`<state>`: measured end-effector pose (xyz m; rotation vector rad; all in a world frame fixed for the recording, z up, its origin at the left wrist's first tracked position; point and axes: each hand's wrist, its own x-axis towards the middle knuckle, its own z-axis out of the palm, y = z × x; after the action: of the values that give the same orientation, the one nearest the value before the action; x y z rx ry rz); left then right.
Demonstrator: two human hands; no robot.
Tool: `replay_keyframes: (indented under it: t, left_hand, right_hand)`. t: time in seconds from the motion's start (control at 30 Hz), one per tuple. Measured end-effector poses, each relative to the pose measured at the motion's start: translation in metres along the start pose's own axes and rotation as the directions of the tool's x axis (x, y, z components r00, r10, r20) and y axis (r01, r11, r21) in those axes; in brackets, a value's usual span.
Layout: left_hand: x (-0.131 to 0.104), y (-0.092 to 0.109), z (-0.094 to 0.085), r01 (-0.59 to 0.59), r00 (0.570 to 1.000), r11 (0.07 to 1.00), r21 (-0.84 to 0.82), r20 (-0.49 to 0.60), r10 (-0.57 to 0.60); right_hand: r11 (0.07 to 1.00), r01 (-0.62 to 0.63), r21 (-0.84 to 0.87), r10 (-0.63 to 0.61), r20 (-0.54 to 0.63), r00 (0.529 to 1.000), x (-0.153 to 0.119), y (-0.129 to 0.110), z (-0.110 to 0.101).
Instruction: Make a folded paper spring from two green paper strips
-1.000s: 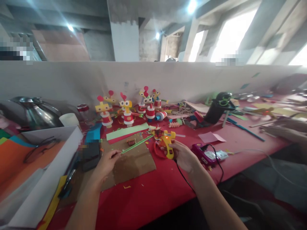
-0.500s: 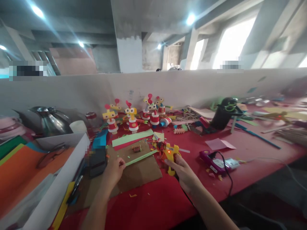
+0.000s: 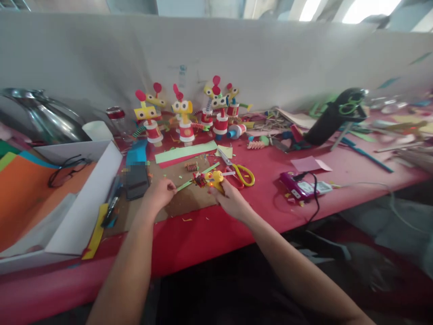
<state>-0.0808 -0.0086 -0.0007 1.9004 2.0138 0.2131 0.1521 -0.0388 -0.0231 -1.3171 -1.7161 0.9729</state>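
My left hand (image 3: 161,195) is closed in a pinch on the near end of a light green paper strip (image 3: 184,185), which runs up and to the right over a brown cardboard sheet (image 3: 176,205). In my right hand (image 3: 230,198) is a yellow glue gun (image 3: 216,177) with a small red light and a glue stick at its back. Its nozzle end, covered in colourful bits, lies over the strip. Behind the glue gun rest scissors (image 3: 248,175) with yellow and red handles. A small folded paper spring (image 3: 192,167) sits on the cardboard.
Several paper-cup figures (image 3: 186,131) stand along the back wall. At left are a white box (image 3: 84,203) with coloured paper and glasses, and a phone (image 3: 137,181). A purple power strip (image 3: 297,186) with a cable lies right, near a black holder (image 3: 328,119).
My view has tilted down. The glue gun has moved left along the green strip, closer to my left hand, and the scissors behind it now show.
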Motion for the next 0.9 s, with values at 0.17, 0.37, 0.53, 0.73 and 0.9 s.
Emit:
replay_keyframes:
  t: [0.17,0.37,0.53,0.73,0.9]
  left_hand:
    - [-0.001,0.002,0.0,0.006,1.0,0.999,-0.038,-0.01,-0.006]
    - [0.003,-0.002,0.005,-0.012,1.0,1.0,-0.009,-0.013,0.012]
    - [0.005,-0.004,0.005,-0.034,0.999,0.999,0.014,-0.004,0.034]
    - [0.004,-0.004,0.004,-0.043,0.999,0.999,0.021,-0.003,0.043]
    - [0.006,-0.005,0.005,-0.038,0.999,0.999,0.03,0.003,0.038]
  right_hand:
    - [0.985,-0.02,-0.173,0.023,0.021,1.0,0.002,-0.008,0.006]
    - [0.962,-0.013,-0.274,0.03,0.059,0.998,0.003,-0.012,0.015]
    - [0.911,-0.025,-0.411,0.052,0.054,0.997,0.007,-0.014,0.018]
    - [0.883,-0.063,-0.466,0.085,0.026,0.996,0.011,-0.015,0.011]
    - [0.852,-0.09,-0.517,0.111,0.01,0.994,0.015,-0.018,0.003]
